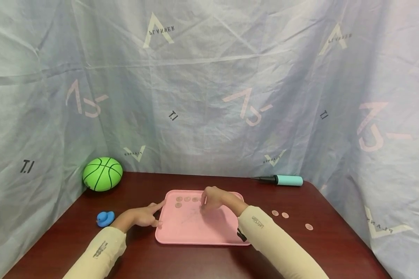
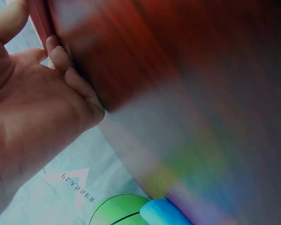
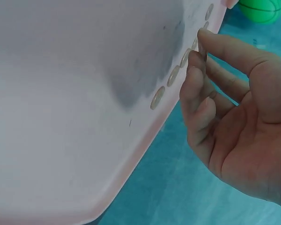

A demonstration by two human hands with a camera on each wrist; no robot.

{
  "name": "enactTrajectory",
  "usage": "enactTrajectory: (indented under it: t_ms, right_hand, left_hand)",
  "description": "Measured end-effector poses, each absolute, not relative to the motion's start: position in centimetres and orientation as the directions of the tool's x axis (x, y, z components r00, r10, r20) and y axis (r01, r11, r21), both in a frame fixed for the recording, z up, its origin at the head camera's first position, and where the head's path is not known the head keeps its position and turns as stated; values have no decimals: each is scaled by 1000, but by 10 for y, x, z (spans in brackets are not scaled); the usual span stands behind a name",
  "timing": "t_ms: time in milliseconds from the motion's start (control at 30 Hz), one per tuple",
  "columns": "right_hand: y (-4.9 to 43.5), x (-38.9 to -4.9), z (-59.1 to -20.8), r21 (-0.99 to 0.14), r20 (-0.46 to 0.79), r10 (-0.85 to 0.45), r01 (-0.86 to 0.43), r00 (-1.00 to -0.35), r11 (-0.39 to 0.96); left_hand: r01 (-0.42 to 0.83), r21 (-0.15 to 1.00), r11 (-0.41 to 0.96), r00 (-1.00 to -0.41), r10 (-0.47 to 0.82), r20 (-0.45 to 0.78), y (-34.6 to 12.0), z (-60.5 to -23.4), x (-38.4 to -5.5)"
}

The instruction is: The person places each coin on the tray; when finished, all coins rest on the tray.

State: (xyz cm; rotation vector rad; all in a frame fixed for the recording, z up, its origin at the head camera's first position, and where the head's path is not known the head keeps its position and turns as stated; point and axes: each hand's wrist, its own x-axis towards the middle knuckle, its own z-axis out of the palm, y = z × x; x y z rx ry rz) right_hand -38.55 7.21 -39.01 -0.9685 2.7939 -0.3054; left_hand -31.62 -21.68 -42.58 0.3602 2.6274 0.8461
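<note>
While the tray's near rim is running across a strip of table (image 1: 181,263), the tray (image 1: 199,230) is showing broad bare floor on this side of the right hand (image 1: 213,199); its right rim is passing beneath the right sleeve (image 1: 279,242). Three loose coins (image 1: 285,215) are lying on the table beyond that rim, and the duck (image 1: 105,219) is sitting to the left, near the left forearm. The left hand (image 1: 144,216) is resting at the left rim, thumb and forefinger spread apart and touching it. The right hand is hovering over the tray's far half, thumb and forefinger clamping a coin (image 3: 203,50). A row of coins (image 1: 187,199) is lying just inside the far rim, another coin (image 1: 178,205) sitting just nearer at its left end. The head view is hiding the pinched coin and the row's right end; the right wrist view is showing both. The left wrist view is showing bent lower fingers, their contact unclear. Only the head view is taking in the pump (image 1: 289,180) and the whole ball (image 1: 103,174), with cloth (image 1: 202,85) hanging behind.
</note>
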Motion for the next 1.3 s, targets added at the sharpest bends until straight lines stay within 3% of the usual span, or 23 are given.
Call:
enactTrajectory:
  t_ms: [233,667,1300]
  right_hand:
    - [54,-394,-398,-302,-149,-570,-512,-808,804]
    - [34,-394,-415,-414,-60,-511,-444,-858,794]
    - [19,-393,-416,-382,-18,-498,-455,-867,804]
  left_hand:
    - [130,598,791,-903,344,-258,-217,-424,-316]
    - [140,573,807,-910,333,-247,-217,-427,-320]
    - [126,587,800,-909,330,-254,-216,-425,-318]
